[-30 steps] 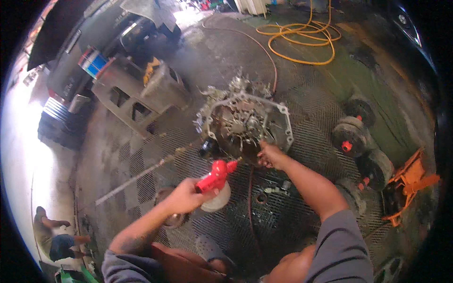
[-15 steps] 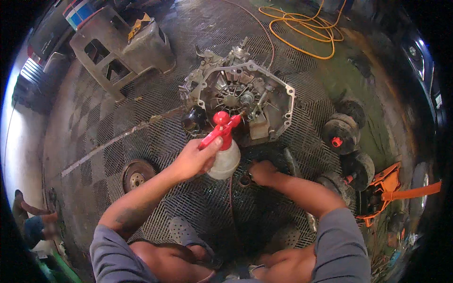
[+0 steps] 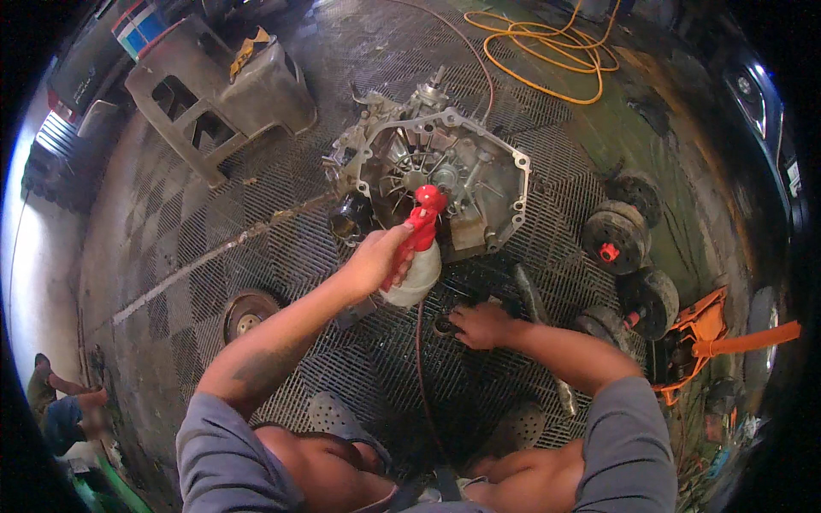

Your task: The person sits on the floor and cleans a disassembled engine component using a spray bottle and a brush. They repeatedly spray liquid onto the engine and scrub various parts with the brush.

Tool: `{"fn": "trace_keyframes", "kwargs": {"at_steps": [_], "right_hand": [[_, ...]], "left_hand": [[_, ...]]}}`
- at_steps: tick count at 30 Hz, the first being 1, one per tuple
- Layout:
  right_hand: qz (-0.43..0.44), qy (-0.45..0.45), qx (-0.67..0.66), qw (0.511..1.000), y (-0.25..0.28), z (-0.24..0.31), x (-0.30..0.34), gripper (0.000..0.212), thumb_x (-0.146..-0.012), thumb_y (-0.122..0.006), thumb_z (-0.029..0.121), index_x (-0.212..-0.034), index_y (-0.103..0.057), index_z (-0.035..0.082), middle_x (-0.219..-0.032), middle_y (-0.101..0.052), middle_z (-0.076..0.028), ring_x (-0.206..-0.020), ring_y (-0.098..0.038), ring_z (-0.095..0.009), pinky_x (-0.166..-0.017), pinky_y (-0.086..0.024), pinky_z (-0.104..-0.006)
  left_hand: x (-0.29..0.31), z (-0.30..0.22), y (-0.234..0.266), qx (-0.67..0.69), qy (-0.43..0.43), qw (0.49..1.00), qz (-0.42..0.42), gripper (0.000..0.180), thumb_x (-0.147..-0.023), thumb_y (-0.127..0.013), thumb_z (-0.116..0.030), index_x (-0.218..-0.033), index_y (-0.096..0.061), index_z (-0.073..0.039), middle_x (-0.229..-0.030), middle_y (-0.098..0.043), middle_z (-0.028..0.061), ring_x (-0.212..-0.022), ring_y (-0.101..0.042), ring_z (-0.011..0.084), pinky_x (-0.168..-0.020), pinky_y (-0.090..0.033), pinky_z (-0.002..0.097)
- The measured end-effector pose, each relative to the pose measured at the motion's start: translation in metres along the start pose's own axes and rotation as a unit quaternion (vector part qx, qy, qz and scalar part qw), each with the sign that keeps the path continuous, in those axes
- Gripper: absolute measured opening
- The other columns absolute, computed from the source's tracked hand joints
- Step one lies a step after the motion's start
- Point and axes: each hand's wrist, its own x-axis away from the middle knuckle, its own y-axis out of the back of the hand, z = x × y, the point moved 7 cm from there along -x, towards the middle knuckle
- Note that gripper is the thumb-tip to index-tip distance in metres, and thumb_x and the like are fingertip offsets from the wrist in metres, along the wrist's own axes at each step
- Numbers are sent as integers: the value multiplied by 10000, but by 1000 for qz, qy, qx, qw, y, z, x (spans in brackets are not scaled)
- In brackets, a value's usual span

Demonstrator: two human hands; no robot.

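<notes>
My left hand is closed around the red pump head of a spray bottle with a cloudy white body, its thumb up near the top. The bottle stands in front of an open metal gearbox housing, whose bell side with a central shaft faces me. Low over the mat, my right hand has curled fingers at a small dark ring-shaped part; the fingertips are only partly visible. A black cylindrical part sits at the housing's left edge.
A round metal disc lies at left on the ribbed mat, and a long bar beside my right forearm. Dumbbells and an orange frame are at right. Behind are a grey stool and yellow hose. Another person is far left.
My left hand has moved the spray bottle slightly up and right, its head turning toward the housing. My right hand has shifted slightly, with its fingers now at the ring-shaped part.
</notes>
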Motion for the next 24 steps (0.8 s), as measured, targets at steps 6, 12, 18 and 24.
{"fn": "trace_keyframes", "kwargs": {"at_steps": [6,12,18,24], "right_hand": [[21,28,-34,999,-8,1,4,299,-846,-628,297,-1048,-635,76,-891,-653,-154,-824,-643,-386,-737,-518,-516],[-81,-88,-52,991,22,-45,21,263,-830,-590,276,-974,-648,65,-900,-670,-188,-847,-649,-404,-747,-516,-533],[-128,-115,-1,985,32,-54,28,317,-831,-648,330,-1006,-635,66,-852,-652,-175,-795,-643,-392,-729,-512,-511],[-100,-80,-15,992,23,-34,15,382,-843,-647,373,-1050,-640,52,-957,-663,-174,-881,-652,-384,-754,-519,-513]], "left_hand": [[-22,-4,-8,57,16,998,-20,508,-976,-421,-502,-749,-530,-60,-586,-500,25,-467,-482,149,-482,-390,300],[-14,-1,-4,26,31,999,-23,512,-960,-455,-529,-743,-524,-70,-584,-499,18,-461,-479,138,-478,-390,293],[-4,-1,4,2,20,1000,-14,542,-978,-440,-544,-720,-520,-74,-584,-501,16,-468,-489,130,-463,-380,282],[-2,0,6,-15,17,1000,-19,534,-986,-434,-526,-712,-521,-76,-590,-513,16,-487,-498,130,-484,-391,276]]}}
